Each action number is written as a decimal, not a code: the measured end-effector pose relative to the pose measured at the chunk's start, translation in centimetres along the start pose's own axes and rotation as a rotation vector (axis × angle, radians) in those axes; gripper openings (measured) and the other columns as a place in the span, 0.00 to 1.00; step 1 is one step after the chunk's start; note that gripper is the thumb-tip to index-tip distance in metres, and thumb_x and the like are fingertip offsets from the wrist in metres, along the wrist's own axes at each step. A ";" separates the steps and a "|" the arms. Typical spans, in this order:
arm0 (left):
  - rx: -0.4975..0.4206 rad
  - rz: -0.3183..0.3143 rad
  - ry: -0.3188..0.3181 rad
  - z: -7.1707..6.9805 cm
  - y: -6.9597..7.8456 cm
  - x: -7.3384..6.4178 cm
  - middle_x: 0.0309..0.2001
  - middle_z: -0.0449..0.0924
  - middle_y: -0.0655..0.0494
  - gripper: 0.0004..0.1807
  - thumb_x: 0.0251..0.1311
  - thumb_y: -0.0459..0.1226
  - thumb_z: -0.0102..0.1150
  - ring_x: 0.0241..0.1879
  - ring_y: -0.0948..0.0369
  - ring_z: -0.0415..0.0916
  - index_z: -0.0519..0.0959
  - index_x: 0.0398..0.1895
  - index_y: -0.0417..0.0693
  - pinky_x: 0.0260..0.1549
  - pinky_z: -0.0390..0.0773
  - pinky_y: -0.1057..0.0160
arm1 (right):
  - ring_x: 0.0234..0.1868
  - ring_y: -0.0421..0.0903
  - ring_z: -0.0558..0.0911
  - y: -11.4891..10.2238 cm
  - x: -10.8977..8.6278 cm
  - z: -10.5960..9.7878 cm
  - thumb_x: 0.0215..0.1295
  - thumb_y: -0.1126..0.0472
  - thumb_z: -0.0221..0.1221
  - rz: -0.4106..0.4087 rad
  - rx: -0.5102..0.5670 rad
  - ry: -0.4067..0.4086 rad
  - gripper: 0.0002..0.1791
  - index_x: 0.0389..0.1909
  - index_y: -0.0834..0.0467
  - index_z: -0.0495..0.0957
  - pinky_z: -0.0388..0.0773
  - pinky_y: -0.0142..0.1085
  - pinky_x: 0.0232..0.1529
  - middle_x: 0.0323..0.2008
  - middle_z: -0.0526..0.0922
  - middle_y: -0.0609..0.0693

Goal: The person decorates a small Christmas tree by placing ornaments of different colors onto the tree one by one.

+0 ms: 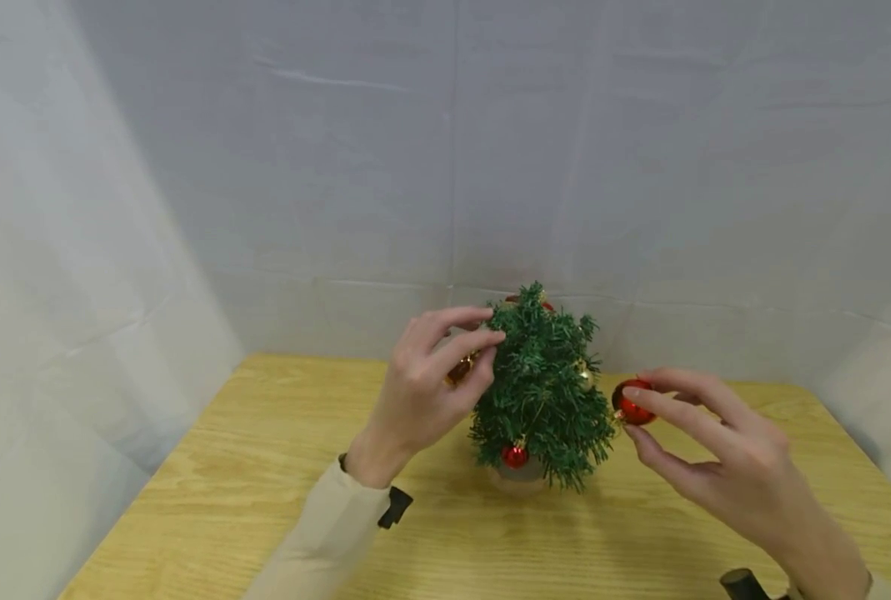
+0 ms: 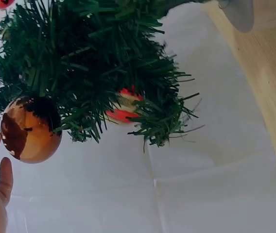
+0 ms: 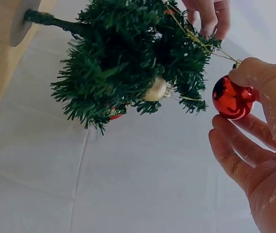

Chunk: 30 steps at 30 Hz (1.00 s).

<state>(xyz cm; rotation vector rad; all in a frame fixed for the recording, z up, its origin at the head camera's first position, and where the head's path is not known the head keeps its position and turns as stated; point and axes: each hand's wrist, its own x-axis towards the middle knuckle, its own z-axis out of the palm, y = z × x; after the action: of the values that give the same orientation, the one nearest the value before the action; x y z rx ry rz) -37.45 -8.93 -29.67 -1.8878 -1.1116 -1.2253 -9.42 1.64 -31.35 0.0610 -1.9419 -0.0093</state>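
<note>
A small green artificial Christmas tree (image 1: 538, 392) stands on a round base (image 1: 516, 482). To its right, my right hand (image 1: 723, 454) pinches a shiny red bauble (image 3: 232, 97) between thumb and fingers. A thin gold string (image 3: 191, 36) runs from the bauble's cap to the branches. My left hand (image 1: 437, 375) is at the upper left of the tree, its fingertips at the branches and its fingers loosely bent. Close to it hangs an amber bauble (image 2: 31, 130), partly hidden by the hand in the head view.
Another red bauble (image 1: 515, 456) hangs low at the front, and a pale gold one (image 3: 155, 90) on the right side. A red-and-gold striped bauble (image 2: 125, 105) is among the rear branches. The wooden table (image 1: 265, 467) is backed by pale cloth (image 1: 445, 167).
</note>
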 end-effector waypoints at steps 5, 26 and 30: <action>-0.010 -0.009 0.009 -0.2 0.1 0.0 0.53 0.83 0.44 0.09 0.63 0.31 0.64 0.38 0.56 0.82 0.88 0.45 0.43 0.42 0.79 0.54 | 0.41 0.37 0.82 -0.1 0.2 0.1 0.74 0.47 0.58 -0.006 -0.003 0.006 0.23 0.42 0.64 0.89 0.76 0.17 0.44 0.41 0.86 0.64; -0.229 -0.058 -0.103 -0.5 5.2 -1.1 0.50 0.83 0.52 0.08 0.70 0.38 0.59 0.49 0.58 0.80 0.88 0.41 0.49 0.44 0.79 0.64 | 0.33 0.44 0.82 -1.3 0.9 0.9 0.75 0.48 0.58 -0.028 0.006 0.027 0.21 0.40 0.63 0.89 0.79 0.19 0.39 0.42 0.86 0.64; -0.236 -0.064 -0.111 -0.4 5.9 -1.7 0.49 0.83 0.53 0.09 0.70 0.38 0.59 0.49 0.59 0.80 0.88 0.41 0.50 0.45 0.81 0.60 | 0.32 0.44 0.81 -1.6 1.3 1.1 0.75 0.49 0.59 -0.051 0.029 0.041 0.20 0.39 0.63 0.88 0.79 0.21 0.36 0.41 0.86 0.64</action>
<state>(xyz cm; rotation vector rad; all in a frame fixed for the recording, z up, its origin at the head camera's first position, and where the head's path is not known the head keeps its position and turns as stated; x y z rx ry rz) -32.68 -12.49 -31.37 -2.1327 -1.1347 -1.3517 -10.84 -0.07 -30.58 0.1293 -1.8988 -0.0142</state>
